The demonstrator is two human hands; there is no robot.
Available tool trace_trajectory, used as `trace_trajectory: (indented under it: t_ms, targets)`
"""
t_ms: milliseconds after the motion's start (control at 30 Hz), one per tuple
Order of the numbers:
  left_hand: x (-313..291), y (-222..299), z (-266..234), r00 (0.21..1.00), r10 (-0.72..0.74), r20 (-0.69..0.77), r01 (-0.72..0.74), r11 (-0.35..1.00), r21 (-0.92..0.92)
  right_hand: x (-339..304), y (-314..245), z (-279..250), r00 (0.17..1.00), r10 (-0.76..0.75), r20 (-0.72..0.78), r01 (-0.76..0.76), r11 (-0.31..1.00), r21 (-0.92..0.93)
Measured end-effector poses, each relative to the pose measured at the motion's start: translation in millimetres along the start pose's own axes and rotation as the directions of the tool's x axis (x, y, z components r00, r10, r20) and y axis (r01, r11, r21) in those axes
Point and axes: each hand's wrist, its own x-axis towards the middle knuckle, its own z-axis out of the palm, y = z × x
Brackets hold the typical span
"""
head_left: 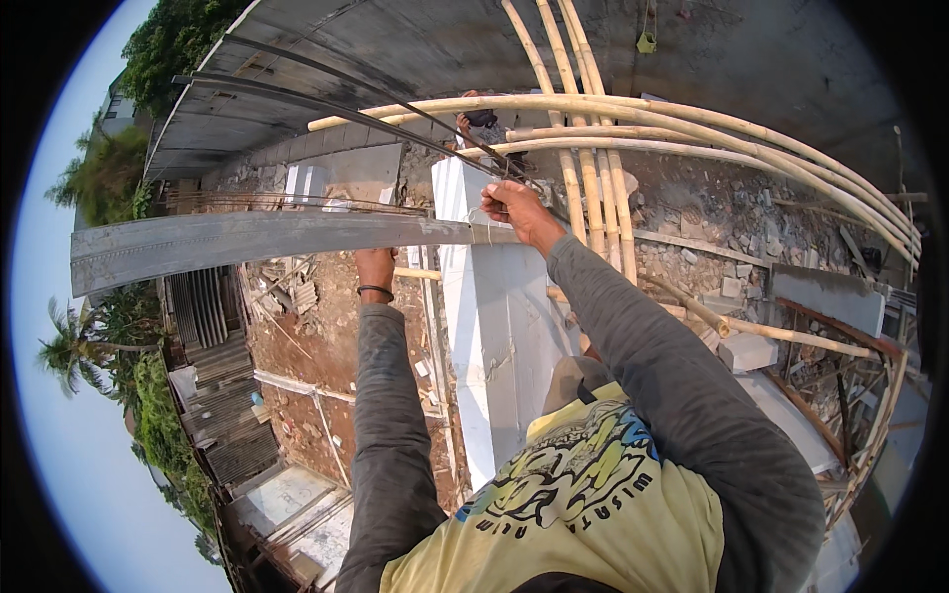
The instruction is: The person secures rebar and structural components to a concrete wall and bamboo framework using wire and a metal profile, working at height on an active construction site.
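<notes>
A long grey metal beam (257, 237) stretches from the far left across to the top of a white block wall (504, 336). My left hand (376, 269) grips the beam's near edge from below; the beam hides most of its fingers. Near the beam's right end, my right hand (522, 210) is closed in a pinch on a thin, pale wire (474, 231) that loops about the beam. Dark steel rods (316, 97) run in from the upper left and end close by my right hand.
Bamboo poles (682, 117) cross one another beyond and right of my hands. A person (481, 121) is partly visible below, past the wall. Rubble (682, 242) covers ground to the right. Corrugated roofing (222, 405) lies at left, and a grey wall (692, 59) rises at the back.
</notes>
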Motion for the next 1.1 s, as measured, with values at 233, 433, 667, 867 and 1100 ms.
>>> trace_trajectory:
  t_ms: [233, 433, 667, 867, 1100]
  targets:
    - [-55, -6, 32, 0.930, -0.346, 0.122, 0.357, 0.931, -0.077, -18, 11, 12, 0.973, 0.209, 0.102, -0.172, 0.941, -0.293]
    - [-68, -23, 71, 0.834, -0.465, 0.296, 0.551, 0.720, -0.421, -20, 23, 27, 0.956, 0.287, 0.056, -0.269, 0.937, -0.222]
    - [-62, -50, 72, 0.764, -0.437, 0.475, 0.631, 0.353, -0.690, -23, 38, 40, 0.916, 0.379, 0.133, -0.385, 0.923, 0.022]
    - [-63, -30, 67, 0.787, -0.449, 0.423, 0.607, 0.444, -0.658, -13, 30, 42, 0.973, 0.217, -0.078, -0.230, 0.939, -0.255]
    - [-64, 17, 45, 0.827, -0.379, 0.415, 0.561, 0.533, -0.633, -9, 1, 49, 0.999, -0.051, 0.016, 0.053, 0.905, -0.422]
